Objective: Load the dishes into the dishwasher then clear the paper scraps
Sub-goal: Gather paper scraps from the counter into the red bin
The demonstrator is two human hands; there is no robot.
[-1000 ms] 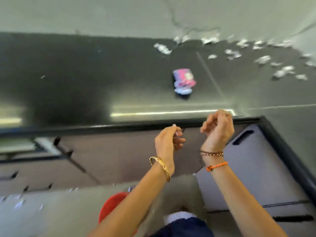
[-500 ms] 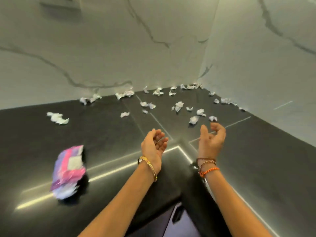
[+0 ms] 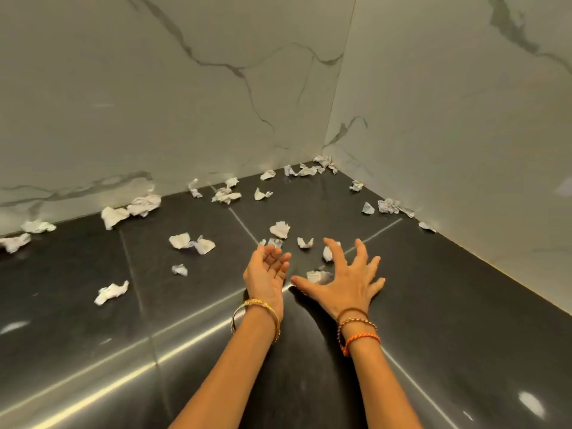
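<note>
**Scraps Still Strewn as Hands Reach In**

Glossy black tiled countertop (image 3: 448, 305) meets white marble-veined walls (image 3: 154, 88) in a corner at upper right of the frame. Crumpled white paper scraps (image 3: 280, 229) lie scattered along the wall line and across the centre. At mid-frame, the left hand (image 3: 266, 274) hovers palm-up, fingers relaxed and holding nothing; the right hand (image 3: 348, 281) spreads wide, grasping nothing, just over one crumpled scrap (image 3: 317, 276). Light paper on a slick surface may skid away from a hasty sweep, and pieces wedged deep in the corner could be missed. No dishes or dishwasher appear in frame.
</note>
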